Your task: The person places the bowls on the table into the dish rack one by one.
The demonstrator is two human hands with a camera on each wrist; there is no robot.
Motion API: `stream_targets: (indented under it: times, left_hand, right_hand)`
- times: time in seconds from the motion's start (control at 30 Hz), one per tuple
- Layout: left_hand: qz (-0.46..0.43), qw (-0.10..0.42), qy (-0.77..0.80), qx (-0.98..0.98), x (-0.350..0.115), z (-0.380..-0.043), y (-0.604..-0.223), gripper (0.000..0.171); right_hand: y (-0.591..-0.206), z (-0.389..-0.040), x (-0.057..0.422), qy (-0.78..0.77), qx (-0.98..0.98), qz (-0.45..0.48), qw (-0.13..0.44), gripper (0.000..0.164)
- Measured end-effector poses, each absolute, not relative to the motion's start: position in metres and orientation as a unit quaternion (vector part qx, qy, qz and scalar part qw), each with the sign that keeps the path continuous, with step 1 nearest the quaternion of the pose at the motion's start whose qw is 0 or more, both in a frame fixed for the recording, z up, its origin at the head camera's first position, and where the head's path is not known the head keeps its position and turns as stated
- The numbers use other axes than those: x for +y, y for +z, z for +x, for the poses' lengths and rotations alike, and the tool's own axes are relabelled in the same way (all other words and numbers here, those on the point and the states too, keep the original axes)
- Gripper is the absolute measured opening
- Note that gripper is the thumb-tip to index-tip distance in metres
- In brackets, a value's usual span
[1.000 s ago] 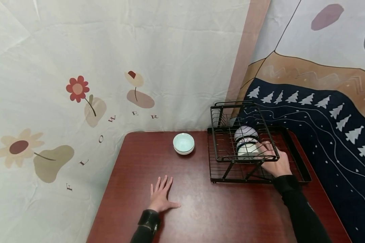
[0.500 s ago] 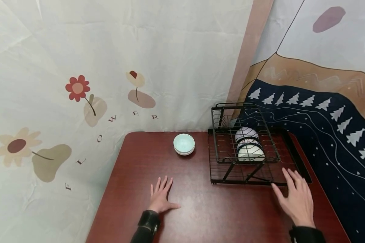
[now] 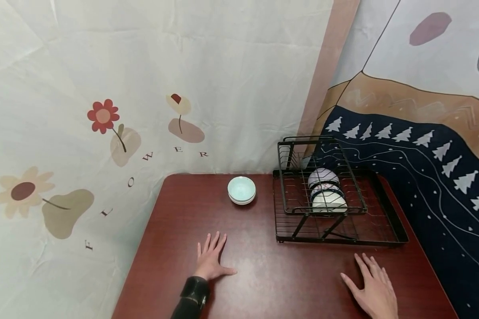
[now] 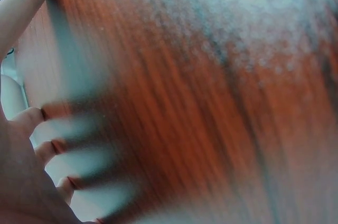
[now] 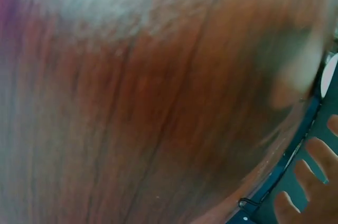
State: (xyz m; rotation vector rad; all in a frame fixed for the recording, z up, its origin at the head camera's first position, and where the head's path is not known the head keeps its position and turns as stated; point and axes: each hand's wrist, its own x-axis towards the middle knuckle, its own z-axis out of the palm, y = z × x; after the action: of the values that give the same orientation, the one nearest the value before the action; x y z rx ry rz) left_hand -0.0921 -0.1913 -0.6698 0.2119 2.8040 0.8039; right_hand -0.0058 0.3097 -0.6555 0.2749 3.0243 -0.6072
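Note:
In the head view my left hand rests on the brown table with its fingers spread, holding nothing. My right hand is over the table at the lower right, fingers extended and nothing in it. Beyond it stands a black wire dish rack with a raised upper tier. Inside the rack, seen through the wires, several bowls stand on edge in a row, the nearest one white. Farther back, left of the rack, a small stack of pale green and white bowls sits upright. The left wrist view shows my fingertips down at the tabletop.
The wooden table reaches back to a light curtain printed with flowers. On the right hangs a dark blue cloth with white trees. A black tray extends from the rack's right side.
My right hand has let go of the white bowl in the rack and drawn back toward me, out over the table. My left hand has stayed in place.

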Motion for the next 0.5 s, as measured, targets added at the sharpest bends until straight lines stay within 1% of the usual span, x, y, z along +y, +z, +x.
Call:
stream_targets:
  times: [0.13, 0.23, 0.37, 0.5]
  left_hand:
    - [0.072, 0.115, 0.266, 0.954, -0.189, -0.092, -0.665, 0.127]
    - [0.068, 0.121, 0.257, 0.956, -0.187, -0.093, -0.662, 0.127]
    - [0.067, 0.118, 0.247, 0.959, -0.185, -0.093, -0.659, 0.127]
    - [0.064, 0.111, 0.248, 0.960, -0.185, -0.093, -0.657, 0.124]
  right_hand:
    - [-0.663, -0.011, 0.315, -0.194, 0.976, 0.070, 0.077, 0.104]
    - [-0.667, -0.012, 0.316, -0.192, 0.974, 0.060, 0.100, 0.108]
    - [-0.671, -0.013, 0.316, -0.190, 0.975, 0.054, 0.106, 0.109]
    - [-0.673, -0.014, 0.315, -0.194, 0.975, 0.051, 0.099, 0.108]
